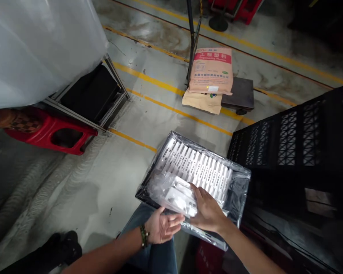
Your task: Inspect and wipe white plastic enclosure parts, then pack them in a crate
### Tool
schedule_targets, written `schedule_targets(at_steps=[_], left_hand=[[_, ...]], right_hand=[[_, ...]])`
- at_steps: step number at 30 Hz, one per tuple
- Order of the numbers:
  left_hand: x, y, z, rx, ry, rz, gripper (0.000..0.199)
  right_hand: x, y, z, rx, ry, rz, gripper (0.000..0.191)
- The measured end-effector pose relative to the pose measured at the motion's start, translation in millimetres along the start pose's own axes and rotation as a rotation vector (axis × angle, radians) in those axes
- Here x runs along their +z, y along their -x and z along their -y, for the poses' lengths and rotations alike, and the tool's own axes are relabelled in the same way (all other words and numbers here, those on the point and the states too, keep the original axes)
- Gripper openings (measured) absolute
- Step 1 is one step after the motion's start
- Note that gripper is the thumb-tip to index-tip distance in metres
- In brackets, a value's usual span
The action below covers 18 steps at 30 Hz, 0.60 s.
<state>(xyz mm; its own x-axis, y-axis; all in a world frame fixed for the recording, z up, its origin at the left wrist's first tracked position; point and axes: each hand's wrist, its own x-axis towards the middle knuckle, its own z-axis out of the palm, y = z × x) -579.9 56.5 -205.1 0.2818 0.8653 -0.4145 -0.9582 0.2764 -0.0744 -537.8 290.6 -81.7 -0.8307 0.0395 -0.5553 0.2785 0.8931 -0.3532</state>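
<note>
A black crate (241,171) lined with clear plastic film stands before me, with rows of white plastic parts (200,161) packed upright in it. My right hand (208,211) grips the right end of a white plastic part in a clear bag (181,198), held over the crate's near side. Just below the bag, my left hand (166,226) is palm up with its fingers stretched out, near the crate's front edge. Whether its fingertips touch the bag I cannot tell. A beaded bracelet circles my left wrist.
Stacked black crates (288,140) rise on the right. A trolley (240,93) carries paper sacks (211,72) farther off. To the left are a red stool (57,133) and a metal frame (114,76) under a large plastic-covered load (42,45). Yellow lines cross the floor.
</note>
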Motion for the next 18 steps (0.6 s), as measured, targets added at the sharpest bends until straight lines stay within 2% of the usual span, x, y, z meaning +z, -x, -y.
schedule_targets(at_steps=[2,5,8,11,14,18], left_hand=[[-11.5,14,8,-0.114,0.021,0.005,0.082],[-27.7,40,13,-0.26,-0.061,-0.061,0.083],[-41.2,61,11,-0.239,-0.24,-0.284,0.083],[-51.2,72,10,-0.188,-0.438,-0.51,0.083],[-57.4,75,13,-0.198,-0.625,-0.619,0.072],[-58.3,67,18,-0.248,-0.928,-0.667,0.056]], right_hand=[[20,-24,-6,0.016,-0.001,0.044,0.111],[58,-58,-8,0.035,-0.001,0.075,0.114],[97,-90,-1,0.063,-0.032,0.088,0.115],[127,-115,11,0.069,-0.101,0.079,0.09],[141,-127,22,0.081,-0.211,0.011,0.064],[130,-119,38,0.106,-0.415,-0.147,0.052]])
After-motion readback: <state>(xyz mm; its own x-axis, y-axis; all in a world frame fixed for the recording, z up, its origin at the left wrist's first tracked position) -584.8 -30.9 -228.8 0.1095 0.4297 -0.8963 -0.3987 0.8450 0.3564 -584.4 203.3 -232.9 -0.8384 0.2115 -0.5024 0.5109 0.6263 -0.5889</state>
